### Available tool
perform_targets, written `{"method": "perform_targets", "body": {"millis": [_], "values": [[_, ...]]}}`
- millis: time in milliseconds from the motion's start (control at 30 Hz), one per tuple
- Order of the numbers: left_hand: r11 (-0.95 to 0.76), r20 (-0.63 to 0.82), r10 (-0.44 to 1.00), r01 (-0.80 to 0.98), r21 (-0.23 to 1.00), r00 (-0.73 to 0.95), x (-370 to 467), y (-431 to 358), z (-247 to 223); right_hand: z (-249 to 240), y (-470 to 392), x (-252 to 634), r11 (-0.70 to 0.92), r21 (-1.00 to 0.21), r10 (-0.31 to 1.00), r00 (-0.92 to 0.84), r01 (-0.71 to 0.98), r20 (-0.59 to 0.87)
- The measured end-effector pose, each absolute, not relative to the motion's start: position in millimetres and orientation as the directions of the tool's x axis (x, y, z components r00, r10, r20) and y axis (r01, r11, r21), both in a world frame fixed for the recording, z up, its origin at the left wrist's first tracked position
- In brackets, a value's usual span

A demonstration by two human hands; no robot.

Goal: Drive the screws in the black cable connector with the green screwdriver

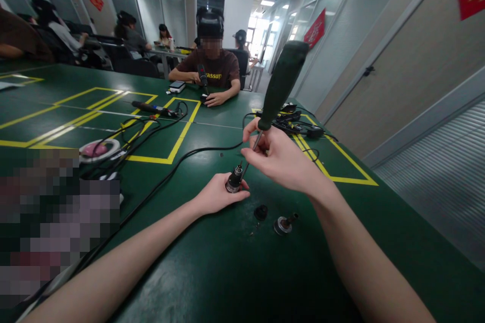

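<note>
My left hand (pixel 217 194) holds a small black and silver cylindrical part (pixel 234 179) upright on the green table, fingers around its base. A thin pin sticks up from the part's top. In my right hand (pixel 278 154) is a screwdriver (pixel 285 81) with a dark green handle, tilted, gripped at its shaft just below the handle. The shaft runs down to the right side of the part; its tip is hidden there. Near my hands lie a black cap-like piece (pixel 260 212), tiny bits, and a round metal piece with a stem (pixel 284 224).
Black cables (pixel 162 181) cross the green table (pixel 212 272) on the left, near a white ring-shaped item (pixel 99 150). More black cables and adapters (pixel 291 122) lie at the right. Across the table a person (pixel 212 65) works with a tool. Other people sit behind.
</note>
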State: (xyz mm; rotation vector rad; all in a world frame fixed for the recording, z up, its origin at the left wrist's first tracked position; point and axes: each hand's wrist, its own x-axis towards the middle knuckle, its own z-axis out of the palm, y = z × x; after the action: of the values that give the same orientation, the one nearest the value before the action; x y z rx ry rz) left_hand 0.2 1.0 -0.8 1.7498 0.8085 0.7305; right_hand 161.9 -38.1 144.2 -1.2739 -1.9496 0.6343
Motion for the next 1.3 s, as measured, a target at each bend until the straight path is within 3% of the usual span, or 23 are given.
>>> {"method": "perform_targets", "body": {"millis": [433, 1300], "values": [[-0.238, 0.086, 0.806, 0.188, 0.953, 0.586, 0.4, -0.1, 3.0, 142.4, -38.4, 160.8, 0.378, -0.76, 0.925, -0.236, 0.528, 0.296], [-0.267, 0.099, 0.809, 0.212, 0.94, 0.579, -0.2, -0.6, 1.4, 141.5, -36.5, 161.1, 0.403, -0.72, 0.915, -0.252, 0.565, 0.315]]}}
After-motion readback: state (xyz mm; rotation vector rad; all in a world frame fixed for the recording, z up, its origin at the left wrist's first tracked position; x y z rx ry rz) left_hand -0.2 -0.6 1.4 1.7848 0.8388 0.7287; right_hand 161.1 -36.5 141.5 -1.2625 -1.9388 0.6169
